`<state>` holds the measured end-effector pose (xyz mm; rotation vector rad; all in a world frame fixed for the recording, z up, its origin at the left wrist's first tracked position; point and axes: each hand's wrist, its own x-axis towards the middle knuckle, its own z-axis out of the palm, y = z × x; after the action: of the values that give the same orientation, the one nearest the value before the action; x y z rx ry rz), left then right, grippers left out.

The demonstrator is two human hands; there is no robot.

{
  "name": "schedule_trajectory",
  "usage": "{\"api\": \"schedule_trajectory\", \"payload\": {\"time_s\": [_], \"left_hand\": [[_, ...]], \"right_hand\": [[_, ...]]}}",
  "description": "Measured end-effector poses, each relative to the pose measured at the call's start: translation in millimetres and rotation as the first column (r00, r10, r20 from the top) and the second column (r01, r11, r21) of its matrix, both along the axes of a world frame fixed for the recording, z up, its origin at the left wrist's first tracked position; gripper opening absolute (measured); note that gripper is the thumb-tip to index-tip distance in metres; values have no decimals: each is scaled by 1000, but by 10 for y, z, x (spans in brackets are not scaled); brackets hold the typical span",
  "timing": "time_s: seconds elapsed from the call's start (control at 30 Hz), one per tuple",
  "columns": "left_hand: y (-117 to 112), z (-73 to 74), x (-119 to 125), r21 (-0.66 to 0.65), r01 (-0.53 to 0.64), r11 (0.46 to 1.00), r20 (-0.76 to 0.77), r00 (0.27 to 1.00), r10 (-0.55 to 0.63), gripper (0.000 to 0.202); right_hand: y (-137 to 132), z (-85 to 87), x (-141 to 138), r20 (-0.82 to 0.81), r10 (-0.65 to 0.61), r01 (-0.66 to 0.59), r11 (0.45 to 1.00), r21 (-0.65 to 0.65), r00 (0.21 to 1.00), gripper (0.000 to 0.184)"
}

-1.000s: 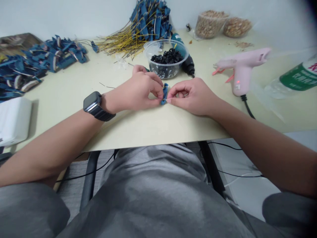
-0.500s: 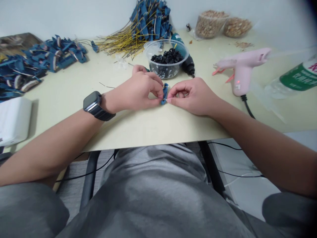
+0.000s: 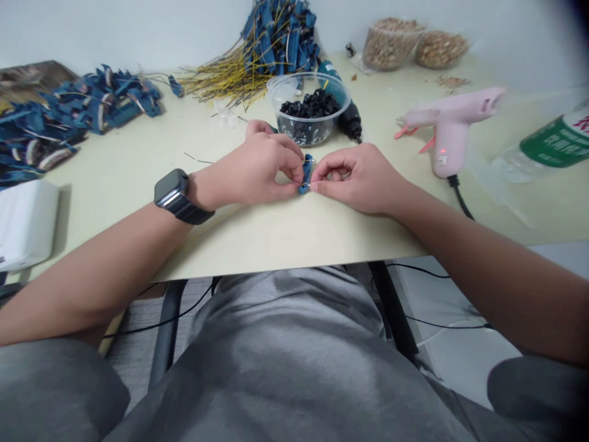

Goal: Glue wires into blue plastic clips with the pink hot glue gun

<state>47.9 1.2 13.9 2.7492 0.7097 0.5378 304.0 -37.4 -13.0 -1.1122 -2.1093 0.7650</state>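
Observation:
A small, narrow blue piece (image 3: 307,169) with thin wire on it stands between my hands, just in front of the round plastic tub. My left hand (image 3: 269,166) is closed in a pinch on its left side. From the right, my right hand (image 3: 356,178) pinches at its lower end, thumb against forefinger, where a tiny pale bit shows. The fingertips cover part of the piece. Behind my left hand shows a thin metal shaft (image 3: 243,119) with a bit of green; whether that hand touches it I cannot tell. A dark wire runs out past my left wrist.
The clear tub (image 3: 308,126) holds black bits, with a dark green power tool (image 3: 352,120) behind it. Blue pieces (image 3: 115,101) lie left; a wired bundle (image 3: 280,40) leans at the wall. Right are a pink glue gun (image 3: 451,126) and bottle (image 3: 547,144). A white box (image 3: 27,221) stands left.

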Motion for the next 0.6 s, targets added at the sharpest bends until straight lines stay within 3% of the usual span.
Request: {"api": "schedule_trajectory", "payload": {"time_s": [0.6], "left_hand": [[-24, 0, 25, -5, -15, 1000, 3, 1000, 15, 16]], "right_hand": [[-14, 24, -13, -4, 7, -7, 1000, 3, 1000, 9]]}}
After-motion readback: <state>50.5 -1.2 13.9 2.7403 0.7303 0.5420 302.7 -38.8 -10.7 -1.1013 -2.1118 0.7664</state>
